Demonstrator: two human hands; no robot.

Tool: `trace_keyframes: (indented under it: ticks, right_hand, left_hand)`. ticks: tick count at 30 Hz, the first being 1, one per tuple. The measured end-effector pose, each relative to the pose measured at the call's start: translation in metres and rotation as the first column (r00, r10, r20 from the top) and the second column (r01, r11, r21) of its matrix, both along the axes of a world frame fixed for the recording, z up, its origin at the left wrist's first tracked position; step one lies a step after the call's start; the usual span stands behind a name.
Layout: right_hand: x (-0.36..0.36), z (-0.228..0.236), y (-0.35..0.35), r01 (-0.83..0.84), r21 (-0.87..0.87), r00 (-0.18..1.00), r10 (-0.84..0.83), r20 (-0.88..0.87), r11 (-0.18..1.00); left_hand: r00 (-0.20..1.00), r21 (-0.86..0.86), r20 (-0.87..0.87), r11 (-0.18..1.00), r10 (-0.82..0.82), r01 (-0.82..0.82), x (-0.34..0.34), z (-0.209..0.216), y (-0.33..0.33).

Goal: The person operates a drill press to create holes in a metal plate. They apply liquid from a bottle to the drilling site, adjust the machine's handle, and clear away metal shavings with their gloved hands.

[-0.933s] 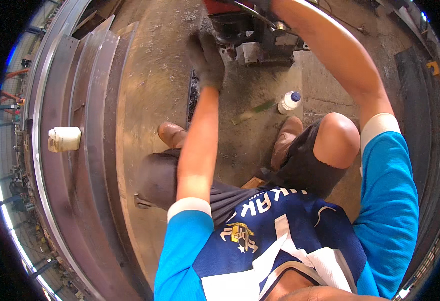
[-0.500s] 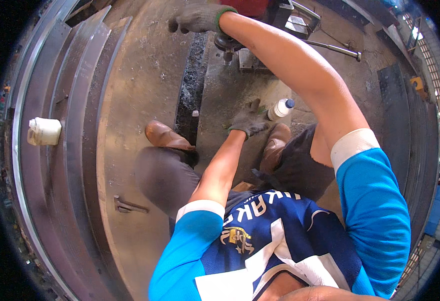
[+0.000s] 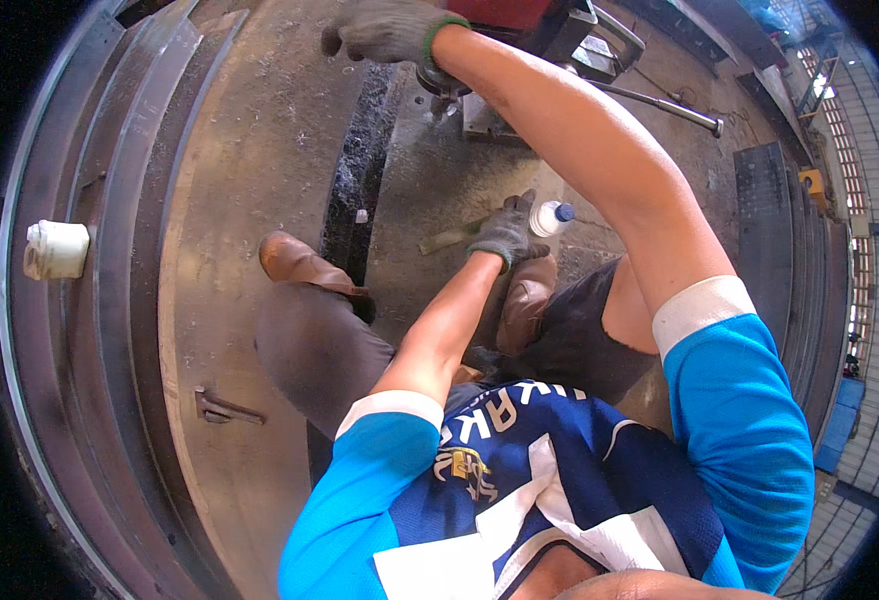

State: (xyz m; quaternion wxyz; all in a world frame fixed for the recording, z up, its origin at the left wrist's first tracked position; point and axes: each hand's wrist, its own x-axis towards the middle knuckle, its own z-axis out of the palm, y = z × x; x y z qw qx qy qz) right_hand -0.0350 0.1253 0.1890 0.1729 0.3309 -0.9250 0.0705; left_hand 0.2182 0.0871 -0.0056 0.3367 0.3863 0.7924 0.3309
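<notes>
My left hand, in a grey glove with a green cuff, reaches over the floor beside my right boot. Its fingers are spread at the base of a white bottle with a dark blue cap; whether they press on it is unclear. Just left of that glove lies a flat, pale strip. At the top edge, my gloved right hand is bent over the drill-like machine, its fingers curled. Whatever lies under those fingers is hidden. The machine has a red body, partly behind my forearm.
Long steel beams line the left side, with a whitish jug on them. A metal tool lies on the plate near my left knee. A long bar handle sticks out rightward from the machine. Dark steel sections are stacked at right.
My left hand has moved right, up to the bottle, and the pale strip now shows where it was. The right hand stays at the machine. The whole view has shifted slightly.
</notes>
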Motion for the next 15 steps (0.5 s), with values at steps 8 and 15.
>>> trace_keyframes:
  ticks: [8,15]
  right_hand:
    - [0.015,0.035,-0.030,0.525,-0.089,0.830,-0.486,0.272,0.847]
    - [0.095,0.085,0.038,0.585,-0.291,0.621,-0.187,0.761,0.757]
  left_hand:
    - [0.999,0.087,0.030,0.995,0.038,-0.041,0.009,-0.006,0.003]
    - [0.998,0.169,0.044,0.984,0.050,-0.057,0.003,0.004,0.006]
